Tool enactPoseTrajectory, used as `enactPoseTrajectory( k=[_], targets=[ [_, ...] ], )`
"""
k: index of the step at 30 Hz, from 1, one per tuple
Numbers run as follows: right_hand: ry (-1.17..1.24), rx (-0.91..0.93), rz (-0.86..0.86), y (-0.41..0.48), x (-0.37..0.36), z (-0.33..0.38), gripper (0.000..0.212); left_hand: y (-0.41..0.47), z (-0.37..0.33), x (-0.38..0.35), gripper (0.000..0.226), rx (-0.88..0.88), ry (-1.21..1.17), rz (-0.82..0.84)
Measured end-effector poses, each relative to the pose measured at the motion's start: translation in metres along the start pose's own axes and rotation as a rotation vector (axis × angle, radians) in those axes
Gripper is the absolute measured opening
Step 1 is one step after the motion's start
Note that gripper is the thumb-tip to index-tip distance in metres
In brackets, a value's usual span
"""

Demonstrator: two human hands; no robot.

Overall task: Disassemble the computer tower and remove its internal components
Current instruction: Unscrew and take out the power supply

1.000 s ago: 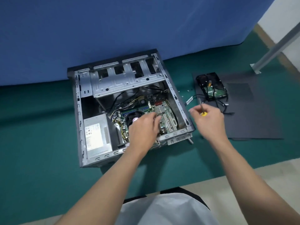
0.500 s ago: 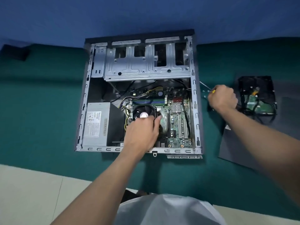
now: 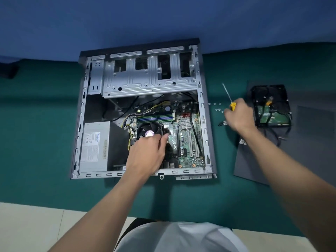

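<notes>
Grey steel computer tower (image 3: 81, 124) lay open on the green mat (image 3: 36, 142), and both my hands were busy.

From the left: the silver power supply box (image 3: 94, 144) sat in the tower's near-left corner. Beside it my left hand (image 3: 145, 153) curled over the black round cooler fan (image 3: 147, 128) on the green motherboard (image 3: 189, 142), gripping its near edge. Outside the right wall lay small silver screws (image 3: 217, 108). Just beside them my right hand (image 3: 238, 117) was closed round the yellow-handled screwdriver (image 3: 232, 106), its tip pointing away. The black hard drive (image 3: 271, 104) lay farther right on the dark grey side panel (image 3: 254, 166). I judged the cooler the step in hand. To do it well I should confirm every corner fastener and the fan lead were free, then lift straight up, never prying against the board.
</notes>
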State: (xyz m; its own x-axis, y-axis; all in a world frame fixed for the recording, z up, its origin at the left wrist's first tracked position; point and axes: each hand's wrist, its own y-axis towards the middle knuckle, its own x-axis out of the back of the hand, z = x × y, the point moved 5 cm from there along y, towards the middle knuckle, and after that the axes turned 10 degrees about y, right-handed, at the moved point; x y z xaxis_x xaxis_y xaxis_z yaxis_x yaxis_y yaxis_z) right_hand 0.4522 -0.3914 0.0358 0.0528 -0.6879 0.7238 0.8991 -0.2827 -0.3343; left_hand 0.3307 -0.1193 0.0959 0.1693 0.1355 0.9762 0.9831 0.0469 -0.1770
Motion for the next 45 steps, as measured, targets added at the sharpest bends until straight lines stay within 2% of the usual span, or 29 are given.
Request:
enactPoseTrajectory(
  k=[5,10,15,20,22,24,25,27,28,29,31,33,35,40,45],
  targets=[
    [-0.055,0.162,0.082,-0.077,-0.001,-0.028,0.015,0.000,0.000,0.000,0.047,0.004,-0.001,-0.010],
    [-0.115,0.140,0.094,-0.119,-0.029,-0.044,0.008,-0.001,0.001,0.001,0.048,0.014,-0.024,-0.016],
    [-0.340,0.148,0.099,-0.125,-0.047,-0.045,0.023,-0.005,0.002,0.005,0.047,0.060,-0.029,-0.052],
    [-0.400,0.128,0.183,-0.123,-0.044,-0.042,0.030,-0.009,0.005,0.010,0.039,0.070,-0.038,-0.084],
    [-0.337,0.103,0.194,-0.120,-0.033,-0.035,0.024,-0.010,0.008,0.015,0.031,0.033,-0.048,-0.114],
    [-0.114,0.091,0.100,-0.116,-0.008,-0.018,0.023,-0.008,0.016,0.023,0.030,-0.044,-0.014,-0.193],
    [0.009,0.143,0.001,-0.116,0.009,-0.002,0.020,-0.006,0.024,0.028,0.034,-0.068,0.003,-0.237],
    [0.173,0.368,-0.237,-0.129,0.045,0.041,0.011,0.002,0.048,0.036,0.043,-0.049,0.022,-0.298],
    [0.212,0.498,-0.283,-0.140,0.053,0.067,0.010,0.008,0.062,0.040,0.047,-0.023,0.035,-0.308],
    [0.226,0.616,-0.230,-0.151,0.052,0.092,0.010,0.016,0.075,0.042,0.052,-0.003,0.048,-0.306],
    [0.159,0.721,0.063,-0.162,0.022,0.128,0.014,0.030,0.094,0.042,0.059,0.014,0.072,-0.251],
    [-0.025,0.708,0.330,-0.160,-0.023,0.146,0.022,0.042,0.105,0.034,0.065,0.014,0.092,-0.168],
    [-0.162,0.667,0.434,-0.147,-0.060,0.154,0.029,0.050,0.110,0.024,0.067,0.004,0.114,-0.116],
    [-0.357,0.567,0.354,-0.093,-0.108,0.162,0.045,0.053,0.111,0.020,0.061,0.018,0.087,-0.136],
    [-0.605,0.455,0.343,-0.058,-0.124,0.157,0.019,0.053,0.109,0.021,0.060,0.021,0.075,-0.102]
  ],
)
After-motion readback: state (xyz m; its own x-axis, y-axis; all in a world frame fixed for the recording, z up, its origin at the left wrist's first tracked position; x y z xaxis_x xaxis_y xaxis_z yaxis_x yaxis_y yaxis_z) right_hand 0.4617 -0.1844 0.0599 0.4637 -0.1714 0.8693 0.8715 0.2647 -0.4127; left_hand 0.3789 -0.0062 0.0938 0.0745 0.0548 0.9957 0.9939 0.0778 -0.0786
